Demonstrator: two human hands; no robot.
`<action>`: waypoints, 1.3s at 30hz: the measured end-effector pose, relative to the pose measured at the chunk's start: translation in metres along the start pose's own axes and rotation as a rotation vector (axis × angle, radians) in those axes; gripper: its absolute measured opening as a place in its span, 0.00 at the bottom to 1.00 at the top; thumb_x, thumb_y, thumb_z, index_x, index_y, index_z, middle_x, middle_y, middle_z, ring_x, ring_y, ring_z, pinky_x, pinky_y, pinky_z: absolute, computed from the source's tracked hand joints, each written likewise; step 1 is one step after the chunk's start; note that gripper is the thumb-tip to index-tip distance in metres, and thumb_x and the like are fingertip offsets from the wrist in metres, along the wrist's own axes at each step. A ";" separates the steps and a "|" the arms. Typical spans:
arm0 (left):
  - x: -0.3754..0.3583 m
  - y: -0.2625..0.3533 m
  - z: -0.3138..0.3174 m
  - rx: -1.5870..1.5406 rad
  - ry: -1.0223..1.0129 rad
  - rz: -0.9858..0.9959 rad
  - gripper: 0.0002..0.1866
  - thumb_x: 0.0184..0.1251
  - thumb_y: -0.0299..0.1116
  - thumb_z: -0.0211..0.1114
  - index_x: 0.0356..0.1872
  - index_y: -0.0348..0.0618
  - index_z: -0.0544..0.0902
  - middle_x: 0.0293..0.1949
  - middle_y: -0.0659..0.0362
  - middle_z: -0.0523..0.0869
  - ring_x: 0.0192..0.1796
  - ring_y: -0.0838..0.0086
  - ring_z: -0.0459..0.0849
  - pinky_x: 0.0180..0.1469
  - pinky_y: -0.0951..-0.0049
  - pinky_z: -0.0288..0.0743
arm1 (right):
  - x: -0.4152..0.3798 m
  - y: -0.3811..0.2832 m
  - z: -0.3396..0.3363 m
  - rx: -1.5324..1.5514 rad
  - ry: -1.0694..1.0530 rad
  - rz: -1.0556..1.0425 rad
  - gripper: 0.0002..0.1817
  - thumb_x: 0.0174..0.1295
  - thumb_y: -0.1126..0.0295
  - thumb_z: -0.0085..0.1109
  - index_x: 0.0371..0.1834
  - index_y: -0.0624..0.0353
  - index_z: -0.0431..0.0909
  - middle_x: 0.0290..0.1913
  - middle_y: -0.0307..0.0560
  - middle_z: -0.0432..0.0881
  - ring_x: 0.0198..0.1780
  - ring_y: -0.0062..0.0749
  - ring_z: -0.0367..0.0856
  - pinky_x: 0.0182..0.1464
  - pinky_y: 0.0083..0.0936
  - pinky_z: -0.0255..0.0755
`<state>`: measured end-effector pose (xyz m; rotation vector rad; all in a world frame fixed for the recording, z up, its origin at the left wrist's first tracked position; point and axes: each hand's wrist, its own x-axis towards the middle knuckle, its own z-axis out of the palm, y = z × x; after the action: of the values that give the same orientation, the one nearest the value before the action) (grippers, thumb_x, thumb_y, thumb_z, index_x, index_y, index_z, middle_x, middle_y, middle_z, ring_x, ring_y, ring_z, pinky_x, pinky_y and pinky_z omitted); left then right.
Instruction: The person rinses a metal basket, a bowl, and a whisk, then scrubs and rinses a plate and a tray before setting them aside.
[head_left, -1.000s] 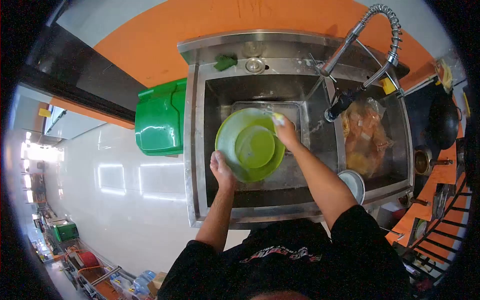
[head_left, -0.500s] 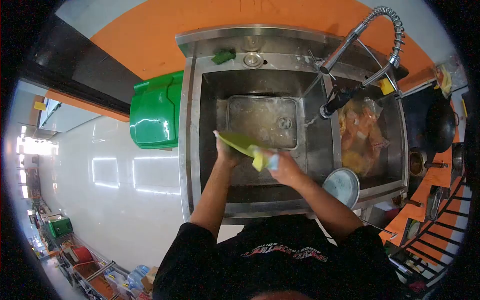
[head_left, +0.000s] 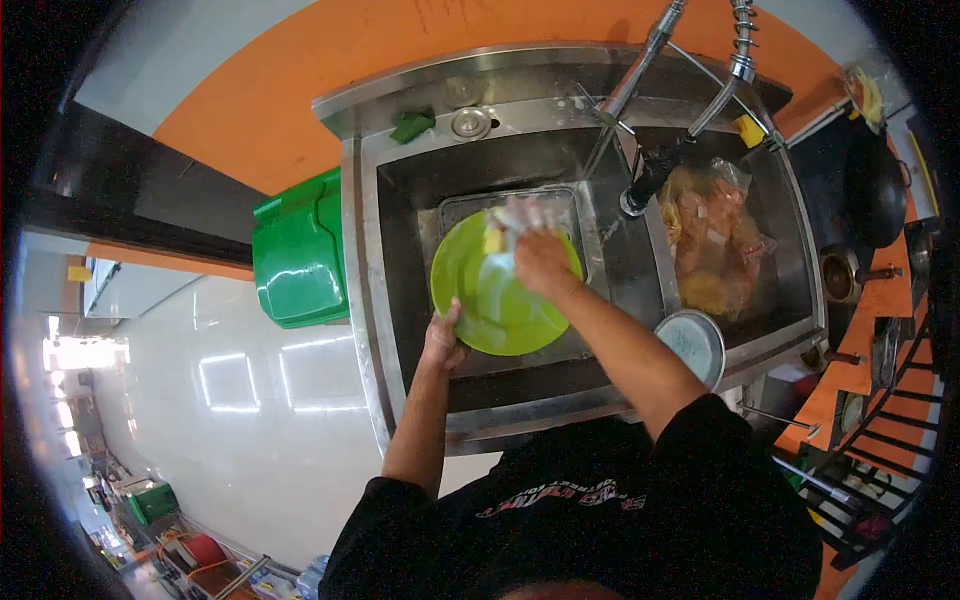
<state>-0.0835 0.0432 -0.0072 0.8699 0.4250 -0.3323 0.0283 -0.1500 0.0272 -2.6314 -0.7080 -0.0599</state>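
Observation:
A lime-green plate (head_left: 515, 325) is held over the left sink basin, its face turned up toward me. My left hand (head_left: 443, 340) grips the plate's lower left rim, thumb on the upper side. Pressed to the upper part of the plate is my right hand (head_left: 543, 262), closed around a yellow sponge (head_left: 493, 240) with a pale part, blurred by motion. Whitish streaks of suds mark the plate's face. Beneath it, a rectangular metal tray (head_left: 462, 207) on the basin floor is partly hidden by the plate and my hand.
The right basin holds a clear plastic bag (head_left: 712, 240) of orange-pink food. A round metal bowl (head_left: 690, 345) rests by the front edge. Above the divider hangs a black spray head (head_left: 655, 178). A green scouring pad (head_left: 412, 126) and a drain strainer (head_left: 470, 123) lie on the back ledge.
The plate has turned from nearly edge-on to face-up. My right hand with the sponge has moved up and across its face. The camera view has shifted slightly.

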 end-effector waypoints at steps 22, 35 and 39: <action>0.201 -0.099 0.082 -0.720 -0.175 -0.077 0.25 0.74 0.44 0.55 0.67 0.44 0.66 0.65 0.53 0.72 0.66 0.57 0.71 0.69 0.48 0.64 | -0.258 0.049 -0.152 -0.220 0.134 0.582 0.31 0.41 0.60 0.77 0.50 0.56 0.76 0.55 0.60 0.73 0.55 0.56 0.73 0.55 0.48 0.68; 0.198 -0.101 0.076 -0.628 -0.188 -0.028 0.31 0.70 0.47 0.59 0.69 0.43 0.63 0.67 0.53 0.71 0.68 0.55 0.69 0.72 0.45 0.58 | 0.007 0.122 -0.015 1.063 0.170 0.549 0.12 0.69 0.63 0.54 0.40 0.62 0.79 0.35 0.45 0.84 0.37 0.32 0.83 0.38 0.25 0.74; 0.168 -0.077 0.085 -0.621 -0.210 0.018 0.29 0.73 0.47 0.54 0.69 0.45 0.63 0.66 0.55 0.72 0.67 0.56 0.70 0.71 0.44 0.60 | 0.079 0.160 -0.006 1.545 0.340 0.721 0.14 0.70 0.59 0.54 0.38 0.59 0.78 0.34 0.44 0.84 0.34 0.30 0.82 0.36 0.24 0.74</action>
<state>0.0472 -0.0887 -0.0911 0.2290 0.2973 -0.2501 0.1760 -0.2407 -0.0161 -1.1643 0.3229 0.1768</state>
